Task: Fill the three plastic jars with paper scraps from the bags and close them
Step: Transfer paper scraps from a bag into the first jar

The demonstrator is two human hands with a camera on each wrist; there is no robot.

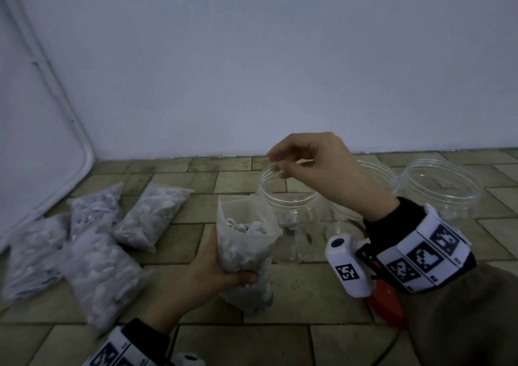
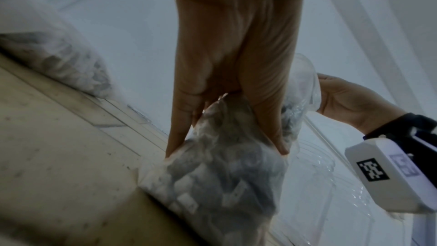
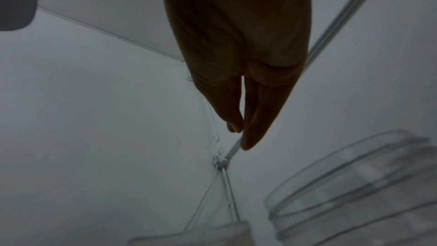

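You face a plain pale wall point(image 1: 252, 57) that meets a floor point(image 1: 252, 343) of tan tiles. Four sealed bags point(image 1: 92, 242) of paper scraps lie on the floor to your left. Three open jars point(image 1: 283, 197) stand near the wall. Your left hand point(image 1: 207, 270) grips an open bag point(image 1: 246, 242) upright beside the nearest jar. Your right hand point(image 1: 316, 166) hovers over that jar, fingers point(image 3: 250, 137) pressed together; whether they hold a scrap, you cannot tell.
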